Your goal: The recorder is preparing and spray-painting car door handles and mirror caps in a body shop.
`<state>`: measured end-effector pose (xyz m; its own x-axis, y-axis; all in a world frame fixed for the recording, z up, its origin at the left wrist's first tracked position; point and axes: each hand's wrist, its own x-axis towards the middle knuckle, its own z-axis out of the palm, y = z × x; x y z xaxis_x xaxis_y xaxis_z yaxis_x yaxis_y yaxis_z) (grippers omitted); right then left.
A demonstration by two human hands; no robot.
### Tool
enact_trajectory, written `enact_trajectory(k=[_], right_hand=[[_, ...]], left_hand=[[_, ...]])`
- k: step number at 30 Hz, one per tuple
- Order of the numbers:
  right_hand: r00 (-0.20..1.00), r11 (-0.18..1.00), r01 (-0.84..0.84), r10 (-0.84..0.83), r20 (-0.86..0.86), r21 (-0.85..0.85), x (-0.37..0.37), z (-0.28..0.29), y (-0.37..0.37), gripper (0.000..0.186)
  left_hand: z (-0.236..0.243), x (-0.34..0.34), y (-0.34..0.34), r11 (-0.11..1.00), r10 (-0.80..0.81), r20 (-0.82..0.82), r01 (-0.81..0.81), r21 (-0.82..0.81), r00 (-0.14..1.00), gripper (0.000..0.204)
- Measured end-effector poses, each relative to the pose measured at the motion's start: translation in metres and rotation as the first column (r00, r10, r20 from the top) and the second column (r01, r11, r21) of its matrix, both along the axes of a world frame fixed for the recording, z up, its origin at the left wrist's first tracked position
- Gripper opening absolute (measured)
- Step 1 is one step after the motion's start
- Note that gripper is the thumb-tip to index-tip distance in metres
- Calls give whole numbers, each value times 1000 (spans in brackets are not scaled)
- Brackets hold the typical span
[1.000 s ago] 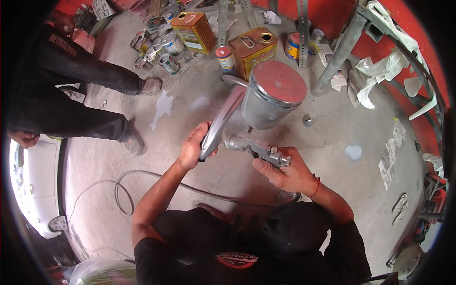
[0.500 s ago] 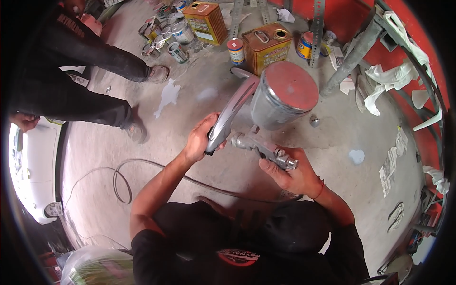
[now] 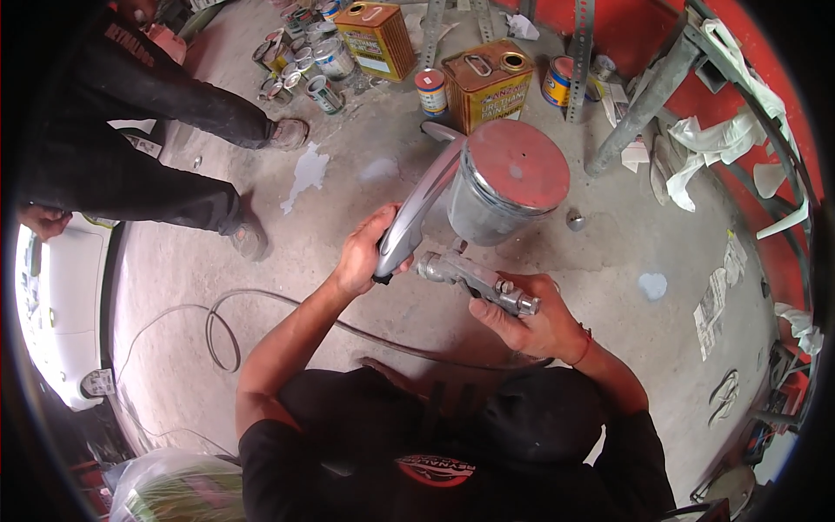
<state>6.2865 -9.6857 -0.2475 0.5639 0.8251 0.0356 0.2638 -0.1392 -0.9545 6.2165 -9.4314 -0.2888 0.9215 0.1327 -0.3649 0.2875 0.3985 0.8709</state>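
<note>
My left hand point(image 3: 359, 254) grips the lower end of a long, curved, silver-grey part point(image 3: 424, 198), which slants up and away to the right. My right hand point(image 3: 541, 324) is wrapped round the handle of a metal spray gun point(image 3: 470, 275). Its nozzle points left, close beside the lower end of the silver part; whether they touch I cannot tell. A large grey paint cup point(image 3: 489, 217) with a red-stained lid point(image 3: 515, 167) sits on top of the gun and hides some of the floor behind. The trigger fingers are mostly hidden under the gun.
A hose point(image 3: 287, 300) loops over the concrete floor. Paint cans point(image 3: 330, 61) and rectangular tins point(image 3: 376, 42) stand at the far side. Another person's legs point(image 3: 165, 178) are at the left, near a white car point(image 3: 74, 304). A metal stand point(image 3: 648, 104) with hanging paper is at the right.
The spray gun and its cup have shifted a little left and down with my right hand. My left hand and the silver part have hardly moved.
</note>
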Motion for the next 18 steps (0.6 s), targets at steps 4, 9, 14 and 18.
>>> enact_trajectory(k=[4,9,14,18], right_hand=[[1000,998,-28,27,-15,-58,3,7,-3,22],[998,998,-44,42,-40,-49,3,5,-2,22],[1000,1000,-15,15,-8,-9,2,3,0,21],[998,999,23,-25,-55,-27,2,1,-4,20]], left_hand=[[-1,1,0,1000,-4,11,4,0,1000,40],[-2,5,-1,1000,2,21,-2,14,1000,40],[-3,5,-1,1000,5,14,-5,21,1000,43],[-3,5,-3,1000,2,14,-2,28,1000,45]])
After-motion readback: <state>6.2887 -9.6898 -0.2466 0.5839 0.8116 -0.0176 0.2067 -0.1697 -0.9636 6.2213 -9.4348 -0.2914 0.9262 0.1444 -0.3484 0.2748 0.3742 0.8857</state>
